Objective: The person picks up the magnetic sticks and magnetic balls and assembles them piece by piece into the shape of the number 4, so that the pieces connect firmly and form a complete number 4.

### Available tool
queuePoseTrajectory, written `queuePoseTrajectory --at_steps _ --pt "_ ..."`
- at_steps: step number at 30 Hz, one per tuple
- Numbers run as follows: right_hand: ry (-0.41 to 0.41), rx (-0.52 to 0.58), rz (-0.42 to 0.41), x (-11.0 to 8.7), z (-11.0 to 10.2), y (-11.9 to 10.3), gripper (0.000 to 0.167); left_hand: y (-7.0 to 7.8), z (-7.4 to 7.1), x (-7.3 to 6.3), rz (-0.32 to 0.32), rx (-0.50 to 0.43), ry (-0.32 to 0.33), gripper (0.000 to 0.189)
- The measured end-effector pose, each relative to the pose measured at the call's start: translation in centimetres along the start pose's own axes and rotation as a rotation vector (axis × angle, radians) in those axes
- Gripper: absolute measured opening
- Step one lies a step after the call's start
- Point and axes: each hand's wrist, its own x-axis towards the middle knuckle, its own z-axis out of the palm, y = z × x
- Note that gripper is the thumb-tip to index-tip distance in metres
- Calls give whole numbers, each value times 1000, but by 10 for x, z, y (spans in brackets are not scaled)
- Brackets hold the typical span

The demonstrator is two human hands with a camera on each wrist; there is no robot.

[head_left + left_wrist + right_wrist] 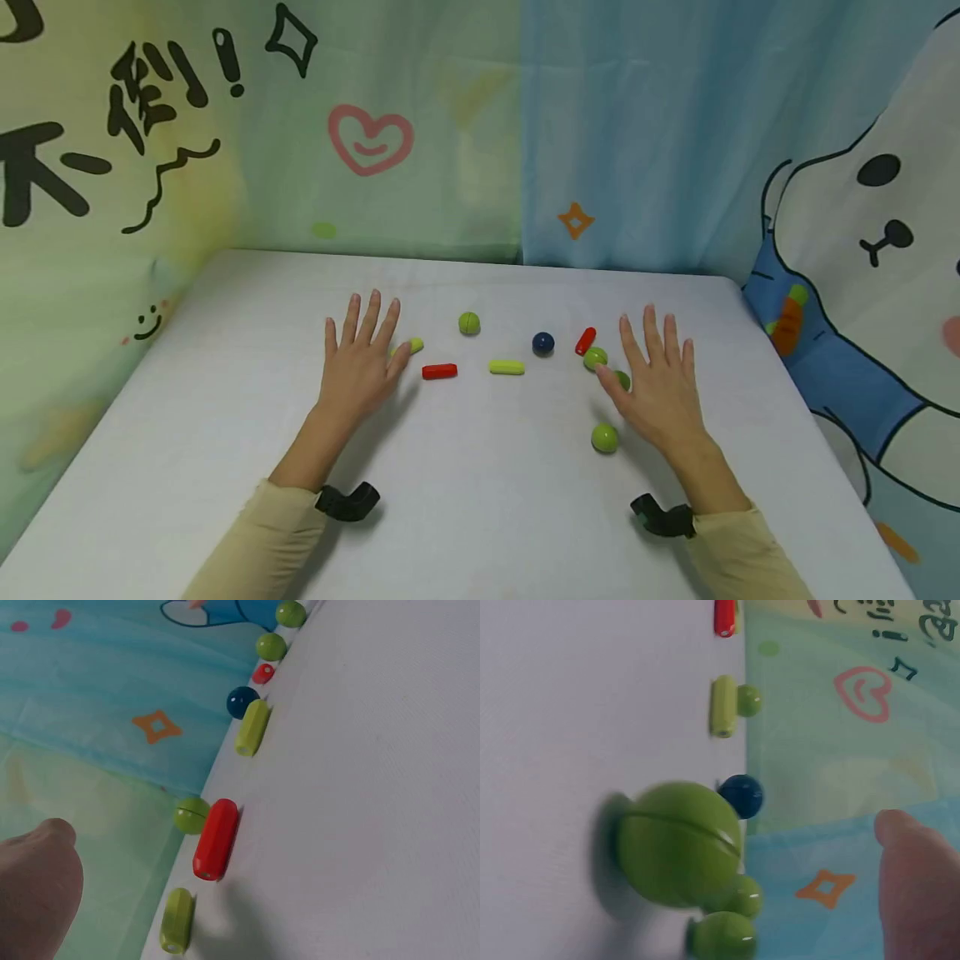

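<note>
My left hand is held out over the left of the table, fingers straight and spread, holding nothing. Close by its thumb lie a yellow-green stick-shaped bead, partly hidden, and a red stick bead. On the other side my right hand is likewise spread and holds nothing. Beside its thumb are a green ball and another green ball, partly covered. Nearer its wrist sits a third green ball, which looms large in the right wrist view.
Between the hands lie a grooved green ball, a dark blue ball and a yellow-green stick. A second red stick is farther right. The white table meets a printed curtain at the back.
</note>
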Motion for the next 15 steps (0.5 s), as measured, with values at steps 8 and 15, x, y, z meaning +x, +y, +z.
queuePoseTrajectory --at_steps 8,15 --pt "-2 35 18 2 4 3 78 1 2 -1 12 -52 -8 65" --pt "98 174 -14 5 -1 1 73 3 8 2 91 -232 22 57"
